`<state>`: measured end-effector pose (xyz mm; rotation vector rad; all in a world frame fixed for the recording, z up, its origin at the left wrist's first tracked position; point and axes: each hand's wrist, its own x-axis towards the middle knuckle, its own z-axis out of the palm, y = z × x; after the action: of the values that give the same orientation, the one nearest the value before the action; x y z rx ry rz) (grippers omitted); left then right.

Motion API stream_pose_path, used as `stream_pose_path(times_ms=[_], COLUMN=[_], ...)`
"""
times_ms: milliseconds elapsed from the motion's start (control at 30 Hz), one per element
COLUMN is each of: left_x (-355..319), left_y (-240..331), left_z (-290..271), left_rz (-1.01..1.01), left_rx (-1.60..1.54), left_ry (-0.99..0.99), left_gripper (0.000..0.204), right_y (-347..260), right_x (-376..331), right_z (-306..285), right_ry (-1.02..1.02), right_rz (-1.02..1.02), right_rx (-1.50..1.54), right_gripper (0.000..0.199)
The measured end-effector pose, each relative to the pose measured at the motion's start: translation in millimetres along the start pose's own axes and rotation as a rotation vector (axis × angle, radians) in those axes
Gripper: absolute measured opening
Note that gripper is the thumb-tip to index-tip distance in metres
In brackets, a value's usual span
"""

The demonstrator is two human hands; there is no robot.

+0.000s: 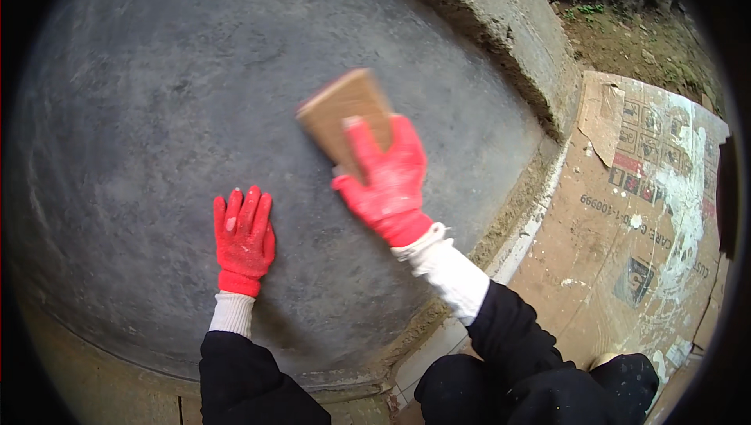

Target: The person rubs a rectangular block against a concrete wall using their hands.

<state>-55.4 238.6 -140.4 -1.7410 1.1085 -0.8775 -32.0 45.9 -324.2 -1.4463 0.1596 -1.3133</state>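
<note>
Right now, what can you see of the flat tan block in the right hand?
The tan block is a flat, roughly rectangular slab, brown like wood or board, slightly blurred. It lies flat against the smooth grey cement surface, one corner pointing away from the person. The red-gloved right hand presses on its near end, one finger stretched along its top. The left hand rests apart.

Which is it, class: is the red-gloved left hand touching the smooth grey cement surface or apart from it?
Touching. The head view shows the left hand lying flat, palm down, fingers spread on the grey cement surface, with no gap visible.
</note>
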Motion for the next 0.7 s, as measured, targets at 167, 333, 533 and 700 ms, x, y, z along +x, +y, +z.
stream_pose_path(times_ms=[167, 333, 533, 700], left_x=[-4, 4, -6, -2], left_y=[-2, 6, -4, -1], left_z=[0, 2, -4, 1], left_rz=[-0.007, 0.002, 0.013, 0.02], left_rx=[0.0, -0.008, 0.028, 0.019], left_ry=[-0.026, 0.001, -0.021, -0.016], left_gripper=[0.042, 0.043, 0.043, 0.043], right_y=[59, 175, 46, 48], right_x=[-24, -58, -11, -5], right_z=[-5, -40, 5, -9], right_ry=[0.155, 0.369, 0.193, 0.158], right_rz=[0.104, 1.203, 0.234, 0.07], right_rx=[-0.135, -0.234, -0.007, -0.101], right_gripper=[0.081, 0.076, 0.082, 0.081])
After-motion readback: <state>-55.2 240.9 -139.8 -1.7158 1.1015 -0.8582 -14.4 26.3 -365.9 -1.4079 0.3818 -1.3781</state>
